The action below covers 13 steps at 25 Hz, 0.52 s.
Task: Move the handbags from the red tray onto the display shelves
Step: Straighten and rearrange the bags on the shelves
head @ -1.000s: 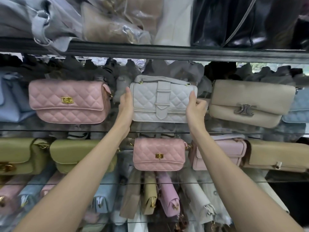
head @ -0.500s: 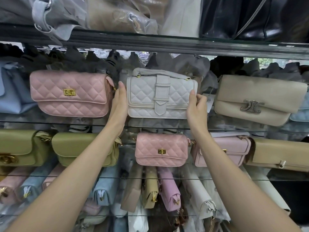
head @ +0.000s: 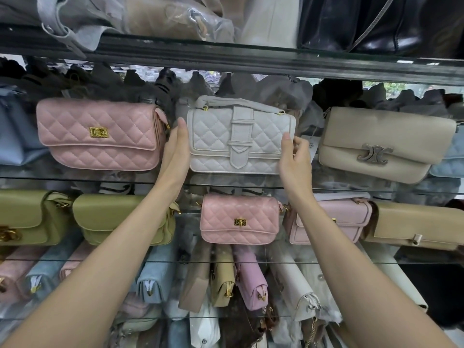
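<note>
So that the white handbag point(head: 213, 139) sits square on the shelf point(head: 251, 181), the left hand point(head: 175, 149) presses flat-fingered while the right hand point(head: 294, 158) pinches its end.

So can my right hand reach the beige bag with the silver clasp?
Probably yes: the beige bag sits beside the right hand on the same shelf, its front uncovered, but that hand holds the white bag.
</note>
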Tool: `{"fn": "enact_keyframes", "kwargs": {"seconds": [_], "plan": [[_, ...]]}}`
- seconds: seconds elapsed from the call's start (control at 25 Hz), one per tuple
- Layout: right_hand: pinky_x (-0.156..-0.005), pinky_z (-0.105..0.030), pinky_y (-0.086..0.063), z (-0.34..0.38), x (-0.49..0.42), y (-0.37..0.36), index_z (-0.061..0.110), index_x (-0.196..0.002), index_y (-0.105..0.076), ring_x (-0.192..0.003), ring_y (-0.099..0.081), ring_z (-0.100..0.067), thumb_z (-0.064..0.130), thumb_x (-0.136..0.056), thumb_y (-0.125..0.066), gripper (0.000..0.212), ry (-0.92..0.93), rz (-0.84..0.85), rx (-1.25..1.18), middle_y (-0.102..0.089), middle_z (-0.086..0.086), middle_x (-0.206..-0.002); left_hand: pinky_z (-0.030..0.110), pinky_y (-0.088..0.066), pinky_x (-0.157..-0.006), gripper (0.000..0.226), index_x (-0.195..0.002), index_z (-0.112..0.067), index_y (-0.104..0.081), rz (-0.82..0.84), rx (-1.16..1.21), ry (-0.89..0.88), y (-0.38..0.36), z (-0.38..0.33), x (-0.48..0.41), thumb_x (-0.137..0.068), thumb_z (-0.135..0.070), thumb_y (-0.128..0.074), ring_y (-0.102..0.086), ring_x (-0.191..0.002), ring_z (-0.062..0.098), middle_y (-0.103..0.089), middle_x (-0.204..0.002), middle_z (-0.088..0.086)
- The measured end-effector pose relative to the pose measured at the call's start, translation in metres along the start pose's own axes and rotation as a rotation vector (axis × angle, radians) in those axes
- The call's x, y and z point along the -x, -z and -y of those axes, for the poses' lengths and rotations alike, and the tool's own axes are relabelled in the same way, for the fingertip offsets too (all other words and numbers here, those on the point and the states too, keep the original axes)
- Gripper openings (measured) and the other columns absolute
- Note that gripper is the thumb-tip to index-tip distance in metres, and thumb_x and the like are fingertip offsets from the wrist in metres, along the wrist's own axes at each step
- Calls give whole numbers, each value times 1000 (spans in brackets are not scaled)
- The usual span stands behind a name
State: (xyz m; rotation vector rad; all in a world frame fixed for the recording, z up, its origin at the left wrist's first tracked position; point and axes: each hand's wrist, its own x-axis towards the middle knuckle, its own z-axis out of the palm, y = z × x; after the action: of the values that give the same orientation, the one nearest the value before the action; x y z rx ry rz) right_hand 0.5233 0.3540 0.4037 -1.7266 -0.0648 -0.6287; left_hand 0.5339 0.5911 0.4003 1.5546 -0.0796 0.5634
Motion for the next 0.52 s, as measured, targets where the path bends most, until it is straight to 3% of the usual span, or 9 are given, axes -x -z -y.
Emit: {"fn": "enact_keyframes", "kwargs": {"seconds": [0.24,0.36,0.44,0.52], "plan": [[-105,-41,-41,2,3,1,29,-122,-47,-121,-53,-19,59,-104,-37,37,21,1,17,-56,3,-129,45,-30,-120,85,-135,-50,-52,-14,-45,10,-2,-10,7,-70,-100,-30,-47,-138,8,-52,-148,-18],[-110,-31,-31,-5,21,2,18,-139,-49,-136,-40,-21,46,-107,-39,43,79,-133,86,-51,-3,-142,23,-23,-111,54,-133,-33,-56,-179,-203,-67,-12,-14,39,-100,-67,-31,-44,-131,11,-45,-138,-2],[-97,-18,-30,-17,44,7,15,-128,-55,-125,-42,-18,34,-106,-43,31,142,-299,16,-52,-3,-132,11,-30,-96,35,-117,-21,-60,-353,-225,-267,-15,-8,77,-105,-46,-39,-49,-109,1,-49,-120,0],[-88,-12,-33,-37,63,13,18,-108,-56,-107,-46,-14,27,-103,-46,14,219,-369,-32,-54,2,-111,13,-37,-84,21,-100,-18,-59,-376,-227,-375,-16,19,102,-104,-31,-42,-50,-91,-6,-57,-101,-1]]}}
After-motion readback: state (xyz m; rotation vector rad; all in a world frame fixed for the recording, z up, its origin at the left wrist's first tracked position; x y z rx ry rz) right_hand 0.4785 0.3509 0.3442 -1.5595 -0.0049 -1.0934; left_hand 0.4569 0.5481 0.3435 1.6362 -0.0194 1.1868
